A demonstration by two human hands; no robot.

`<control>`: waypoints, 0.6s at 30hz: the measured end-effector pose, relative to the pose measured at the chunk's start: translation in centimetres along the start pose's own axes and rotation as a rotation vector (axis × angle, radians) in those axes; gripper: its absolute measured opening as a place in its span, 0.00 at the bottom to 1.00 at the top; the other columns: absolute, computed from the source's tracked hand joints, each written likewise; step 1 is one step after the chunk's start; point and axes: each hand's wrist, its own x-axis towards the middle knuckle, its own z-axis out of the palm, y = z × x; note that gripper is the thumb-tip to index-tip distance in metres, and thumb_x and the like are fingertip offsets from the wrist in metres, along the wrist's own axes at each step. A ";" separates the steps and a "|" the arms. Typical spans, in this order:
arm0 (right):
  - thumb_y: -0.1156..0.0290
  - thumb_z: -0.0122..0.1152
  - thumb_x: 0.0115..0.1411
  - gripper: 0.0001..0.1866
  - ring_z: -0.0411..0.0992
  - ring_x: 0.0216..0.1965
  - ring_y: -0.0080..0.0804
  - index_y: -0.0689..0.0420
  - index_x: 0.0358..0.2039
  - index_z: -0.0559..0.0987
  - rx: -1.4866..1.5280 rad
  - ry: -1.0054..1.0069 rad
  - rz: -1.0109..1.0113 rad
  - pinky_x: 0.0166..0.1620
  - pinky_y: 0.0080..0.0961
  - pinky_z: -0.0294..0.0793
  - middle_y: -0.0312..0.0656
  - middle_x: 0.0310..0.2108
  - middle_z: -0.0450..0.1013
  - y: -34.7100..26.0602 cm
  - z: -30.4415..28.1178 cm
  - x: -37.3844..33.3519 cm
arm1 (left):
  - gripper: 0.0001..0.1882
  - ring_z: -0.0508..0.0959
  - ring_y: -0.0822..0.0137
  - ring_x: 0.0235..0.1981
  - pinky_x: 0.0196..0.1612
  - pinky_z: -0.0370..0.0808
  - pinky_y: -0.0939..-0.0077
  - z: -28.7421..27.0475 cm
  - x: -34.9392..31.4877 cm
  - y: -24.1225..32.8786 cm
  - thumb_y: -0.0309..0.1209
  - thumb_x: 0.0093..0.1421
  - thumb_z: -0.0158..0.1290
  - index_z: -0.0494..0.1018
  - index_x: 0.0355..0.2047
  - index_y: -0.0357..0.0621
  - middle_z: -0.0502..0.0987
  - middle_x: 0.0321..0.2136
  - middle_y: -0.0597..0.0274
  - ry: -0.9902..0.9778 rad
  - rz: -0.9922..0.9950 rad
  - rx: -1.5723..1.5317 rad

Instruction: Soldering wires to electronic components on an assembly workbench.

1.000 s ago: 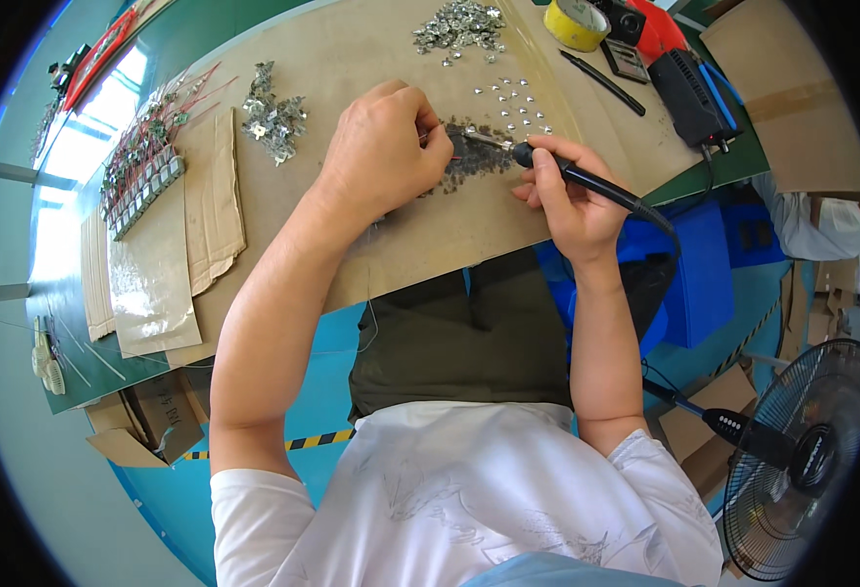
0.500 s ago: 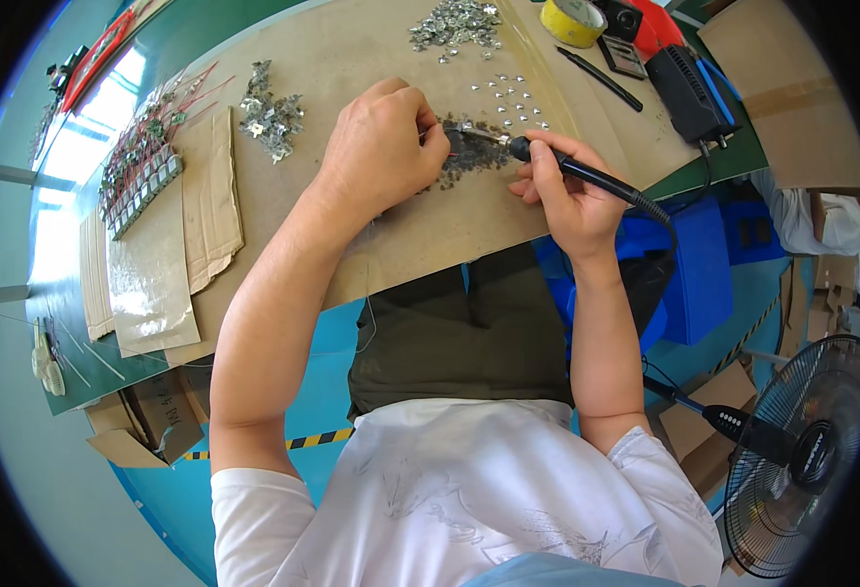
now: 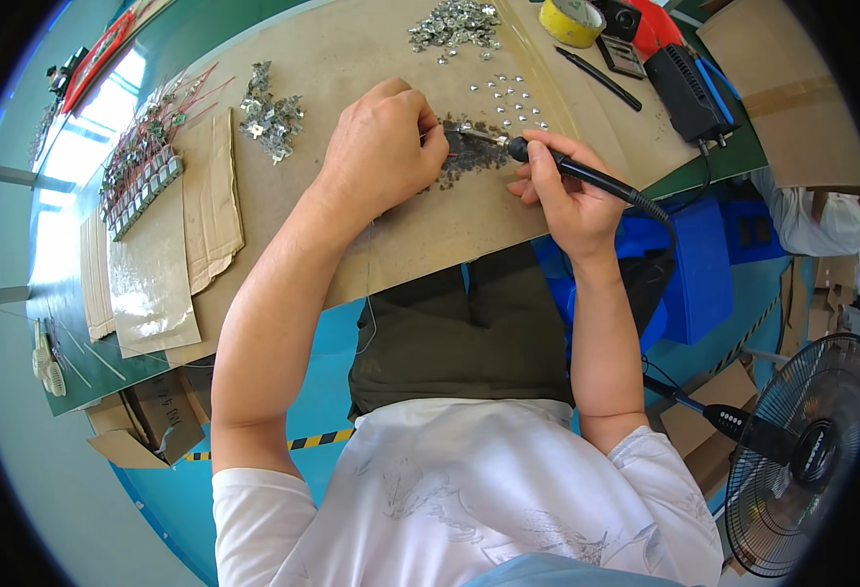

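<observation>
My right hand [image 3: 579, 201] grips a black soldering iron [image 3: 587, 176] like a pen, its metal tip pointing left over a dark, scorched patch [image 3: 474, 161] of the brown work sheet. Opposite it, my left hand [image 3: 386, 142] is closed in a pinch. What its fingertips hold is mostly hidden; a small dark piece and a bit of red show beside them, close to the iron's tip. A thin wire [image 3: 371, 284] hangs below the left wrist over the table edge. Beyond the iron, several small shiny metal pieces [image 3: 508, 93] lie spread in rows.
Piles of small metal parts [image 3: 454, 27] [image 3: 271, 112] lie at the back and left. Red-wired components [image 3: 141, 196] stand on cardboard at far left. A black power unit [image 3: 689, 93], yellow tape roll [image 3: 572, 22] and black pen [image 3: 598, 78] sit back right. A fan [image 3: 802, 455] stands lower right.
</observation>
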 end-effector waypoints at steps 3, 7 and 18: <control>0.74 0.67 0.66 0.10 0.78 0.24 0.18 0.64 0.45 0.84 0.022 -0.001 0.013 0.28 0.13 0.78 0.36 0.27 0.79 0.0 0.0 0.0 | 0.08 0.83 0.54 0.32 0.39 0.79 0.63 0.0 0.0 0.0 0.29 0.55 0.62 0.79 0.28 0.35 0.80 0.31 0.52 -0.009 0.002 0.009; 0.74 0.67 0.66 0.10 0.78 0.24 0.18 0.65 0.45 0.84 0.023 0.003 0.011 0.28 0.13 0.78 0.36 0.27 0.79 -0.1 0.1 0.0 | 0.08 0.83 0.54 0.32 0.40 0.79 0.63 0.0 0.0 0.1 0.29 0.55 0.62 0.79 0.28 0.35 0.80 0.32 0.52 -0.013 -0.001 0.014; 0.75 0.65 0.67 0.10 0.76 0.22 0.17 0.66 0.46 0.83 0.074 0.024 0.018 0.29 0.17 0.81 0.39 0.27 0.80 -0.1 0.0 -0.1 | 0.08 0.82 0.55 0.33 0.39 0.79 0.63 0.1 0.0 0.0 0.30 0.57 0.62 0.80 0.28 0.36 0.80 0.32 0.52 0.000 0.000 0.010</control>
